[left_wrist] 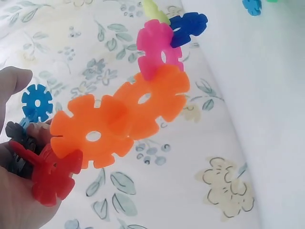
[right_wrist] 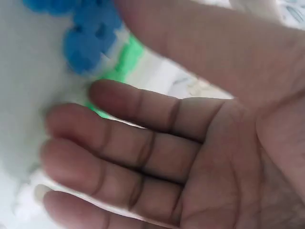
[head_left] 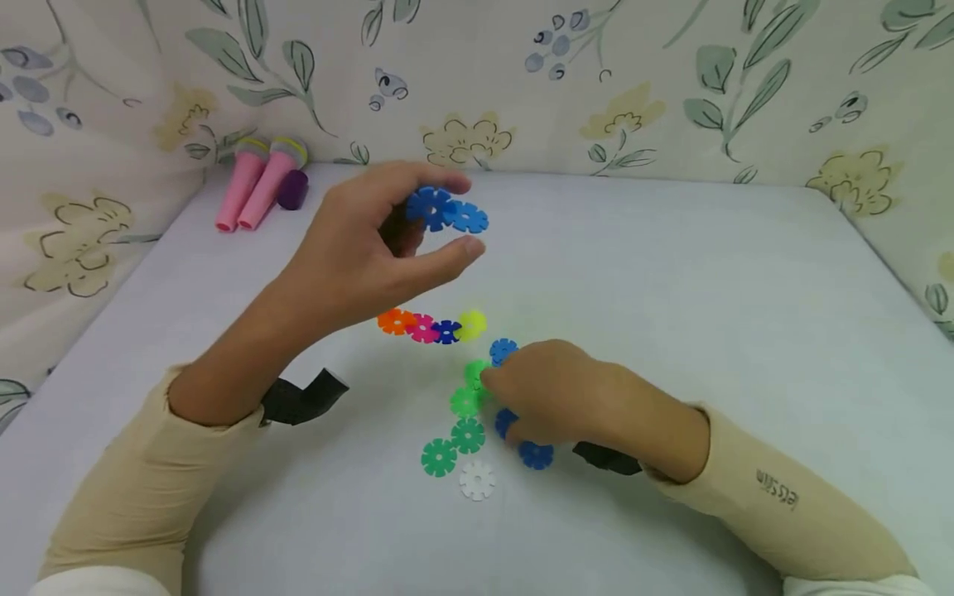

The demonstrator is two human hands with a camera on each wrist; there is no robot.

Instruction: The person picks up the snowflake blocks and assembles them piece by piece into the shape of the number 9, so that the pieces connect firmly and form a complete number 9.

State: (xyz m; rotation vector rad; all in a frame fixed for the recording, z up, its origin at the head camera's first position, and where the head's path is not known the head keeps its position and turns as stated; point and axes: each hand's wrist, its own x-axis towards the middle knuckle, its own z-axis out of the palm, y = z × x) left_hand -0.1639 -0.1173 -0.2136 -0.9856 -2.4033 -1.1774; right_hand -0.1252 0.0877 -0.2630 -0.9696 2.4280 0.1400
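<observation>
My left hand (head_left: pixel 373 240) is raised above the table and holds a chain of notched plastic discs. Two blue discs (head_left: pixel 432 209) show between its thumb and fingers. In the left wrist view a red disc (left_wrist: pixel 55 176) sits against the palm, with an orange disc (left_wrist: pixel 93 133), a pink disc (left_wrist: pixel 155 47), a dark blue disc (left_wrist: pixel 190 27) and a yellow one linked on beyond. My right hand (head_left: pixel 559 393) is low over the table, partly covering a row of blue discs (head_left: pixel 537 455) and light green discs (head_left: pixel 465 403). Its fingers (right_wrist: pixel 138 148) are nearly straight, close to those discs.
Darker green discs (head_left: pixel 440 457) and a white disc (head_left: pixel 477 480) lie nearer the front. Two pink toy microphones (head_left: pixel 261 186) and a purple piece (head_left: pixel 293 189) rest at the back left corner. Flowered cloth (head_left: pixel 477 83) stands along the back and sides of the table.
</observation>
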